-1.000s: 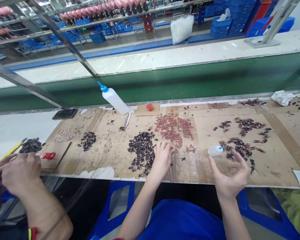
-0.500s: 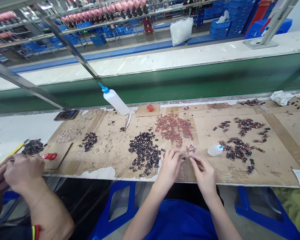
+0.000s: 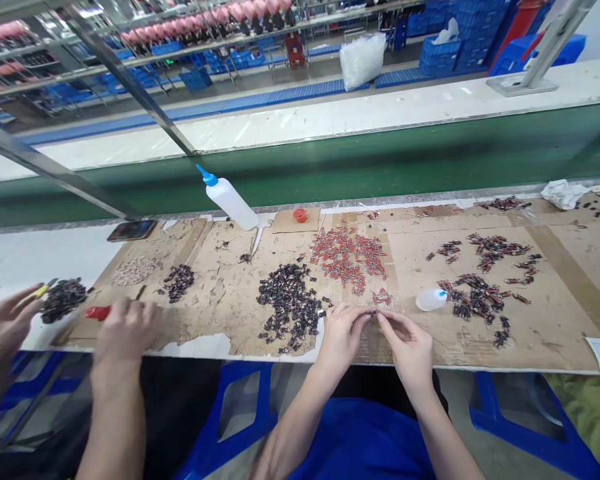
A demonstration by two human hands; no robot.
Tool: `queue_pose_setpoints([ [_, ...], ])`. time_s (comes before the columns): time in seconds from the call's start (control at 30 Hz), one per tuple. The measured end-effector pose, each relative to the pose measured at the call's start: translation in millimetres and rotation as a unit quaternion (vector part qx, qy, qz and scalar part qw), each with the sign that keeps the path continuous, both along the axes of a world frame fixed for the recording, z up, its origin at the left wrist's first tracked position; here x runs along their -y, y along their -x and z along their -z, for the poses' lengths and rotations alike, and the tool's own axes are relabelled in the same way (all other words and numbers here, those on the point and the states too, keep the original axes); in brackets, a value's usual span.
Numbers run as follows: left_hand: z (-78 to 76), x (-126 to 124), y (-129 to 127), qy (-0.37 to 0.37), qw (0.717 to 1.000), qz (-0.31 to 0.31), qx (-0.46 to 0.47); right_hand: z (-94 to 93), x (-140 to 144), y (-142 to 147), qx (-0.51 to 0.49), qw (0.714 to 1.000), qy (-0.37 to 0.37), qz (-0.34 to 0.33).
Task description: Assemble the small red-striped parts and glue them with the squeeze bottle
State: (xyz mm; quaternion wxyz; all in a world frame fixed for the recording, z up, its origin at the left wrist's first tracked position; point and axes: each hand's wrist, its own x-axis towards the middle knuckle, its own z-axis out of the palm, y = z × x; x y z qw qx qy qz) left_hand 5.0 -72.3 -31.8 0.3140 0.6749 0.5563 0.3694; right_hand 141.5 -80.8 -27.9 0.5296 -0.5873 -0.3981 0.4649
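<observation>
Left hand (image 3: pixel 341 333) and right hand (image 3: pixel 410 339) are jointly pinching a small dark part (image 3: pixel 374 312) over the cardboard (image 3: pixel 407 257), black pieces (image 3: pixel 287 300) lying beside the left hand, red pieces (image 3: pixel 344 270) lying just beyond.

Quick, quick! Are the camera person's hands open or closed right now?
Left hand: closed, pinching a tiny dark piece, too small to identify.
Right hand: closed, pinching at that same piece.
</observation>
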Motion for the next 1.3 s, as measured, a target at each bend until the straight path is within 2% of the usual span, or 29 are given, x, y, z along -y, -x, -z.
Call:
queue_pose_setpoints([
  [0.2, -0.5, 4, 3, 0.008, 1.0, 0.008, 0.028, -3.2, -2, -1, -0.028, 0.999, 0.004, -0.019],
  [0.43, -23.6, 3, 2, 0.034, 0.996, 0.016, 0.078, -9.6, -1, -5, -0.014, 0.998, -0.032, -0.05],
  [0.6, -36.2, 4, -3, 0.054, 0.991, -0.001, 0.121, -9.1, 5, -5, 0.075, 0.99, -0.116, -0.031],
  [0.73, -39.5, 7, -6, 0.064, 0.989, -0.011, 0.134, -15.5, 6, -6, 0.155, 0.967, -0.199, -0.026],
  [0.83, -40.0, 8, -8, 0.07, 0.987, -0.024, 0.144, -23.3, 5, -9, 0.182, 0.953, -0.237, -0.046],
  [0.97, -40.1, 8, -10, 0.079, 0.986, -0.026, 0.146, -26.2, 5, -12, 0.168, 0.959, -0.213, -0.076],
  [1.13, -38.6, 8, -15, 0.085, 0.986, -0.016, 0.141, -17.6, 6, -13, 0.099, 0.986, -0.129, -0.033],
  [1.3, -33.9, 10, -26, 0.084, 0.983, 0.034, 0.158, -15.3, 13, -28, 0.15, 0.974, -0.167, -0.031],
])
